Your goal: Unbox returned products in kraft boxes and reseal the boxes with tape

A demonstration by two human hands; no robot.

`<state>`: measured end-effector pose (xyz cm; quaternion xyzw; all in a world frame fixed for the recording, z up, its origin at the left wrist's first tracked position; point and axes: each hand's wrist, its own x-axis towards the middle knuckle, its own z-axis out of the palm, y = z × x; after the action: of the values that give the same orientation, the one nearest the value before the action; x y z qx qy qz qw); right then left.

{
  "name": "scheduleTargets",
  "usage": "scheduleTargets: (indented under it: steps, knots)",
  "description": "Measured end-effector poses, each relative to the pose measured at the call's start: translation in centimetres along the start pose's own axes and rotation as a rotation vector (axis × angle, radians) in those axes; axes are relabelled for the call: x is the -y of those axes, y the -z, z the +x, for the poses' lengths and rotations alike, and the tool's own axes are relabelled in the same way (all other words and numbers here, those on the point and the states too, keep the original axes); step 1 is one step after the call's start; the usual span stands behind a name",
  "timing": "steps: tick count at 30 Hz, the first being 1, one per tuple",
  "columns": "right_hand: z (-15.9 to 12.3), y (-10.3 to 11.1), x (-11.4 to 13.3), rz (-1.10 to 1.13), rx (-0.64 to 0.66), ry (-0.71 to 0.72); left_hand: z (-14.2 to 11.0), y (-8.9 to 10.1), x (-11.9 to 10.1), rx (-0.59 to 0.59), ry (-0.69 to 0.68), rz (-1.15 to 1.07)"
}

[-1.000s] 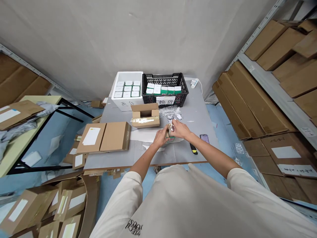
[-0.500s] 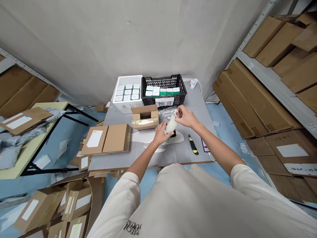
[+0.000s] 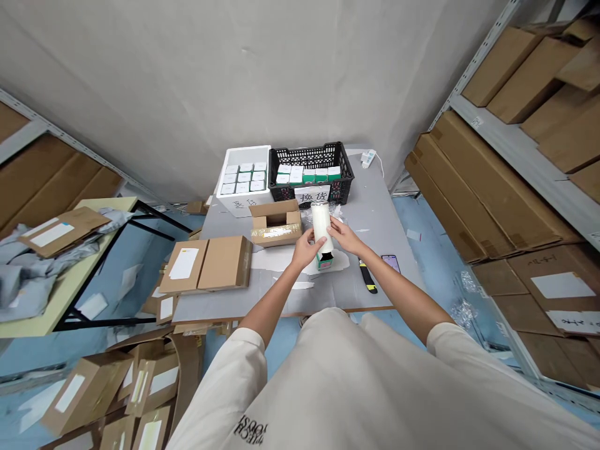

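Note:
A pale, cream-white cylindrical bottle (image 3: 321, 225) stands nearly upright between my hands, over a small green box (image 3: 324, 261) whose top is open. My left hand (image 3: 307, 246) wraps the bottle's left side, thumb across its front. On the other side, the fingers of my right hand (image 3: 344, 235) press against it. Just left of the hands lies an opened brown carton (image 3: 276, 232) with clear tape on its front. Crumpled clear plastic wrap (image 3: 335, 212) is behind the bottle.
A black crate (image 3: 347, 181) and a white foam box (image 3: 225, 203) at the back hold several small green-and-white boxes. Closed cartons (image 3: 224, 262) sit at the left. A yellow-black utility knife (image 3: 368, 277) and a phone (image 3: 390, 263) lie at the right. Shelving (image 3: 497, 150) flanks the table.
The bottle has come up out of the green box and stands straighter. My right hand has moved from its top down to its side. The left hand has shifted onto the bottle.

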<state>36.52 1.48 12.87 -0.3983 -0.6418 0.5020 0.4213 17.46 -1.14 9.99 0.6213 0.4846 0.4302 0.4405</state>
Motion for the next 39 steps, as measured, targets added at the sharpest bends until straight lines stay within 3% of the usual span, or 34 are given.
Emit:
scheduleTargets:
  steps: [4,8,13,21,28,35,39]
  knots:
    - [0.1,0.1,-0.6,0.104,-0.076,-0.029,0.2,0.1,-0.5,-0.028,-0.026,-0.037]
    - [0.3,0.4,-0.7,-0.008,-0.179,-0.066,0.3,0.1,-1.1,-0.104,-0.058,0.054]
    - [0.4,0.0,-0.8,-0.021,-0.281,-0.113,0.5,-0.2,-1.5,-0.085,-0.086,0.125]
    - [0.3,0.3,-0.5,0.129,-0.172,-0.125,0.7,0.5,-0.8,-0.022,-0.069,-0.110]
    - [0.2,-0.4,-0.8,0.177,-0.150,-0.176,0.7,1.0,-1.3,-0.043,-0.034,0.075]
    - [0.2,-0.1,-0.7,0.175,-0.140,-0.195,1.1,1.3,-0.9,-0.003,-0.061,-0.109]
    - [0.1,-0.2,-0.7,0.174,-0.170,-0.211,1.2,1.5,-1.1,-0.030,-0.029,0.058]
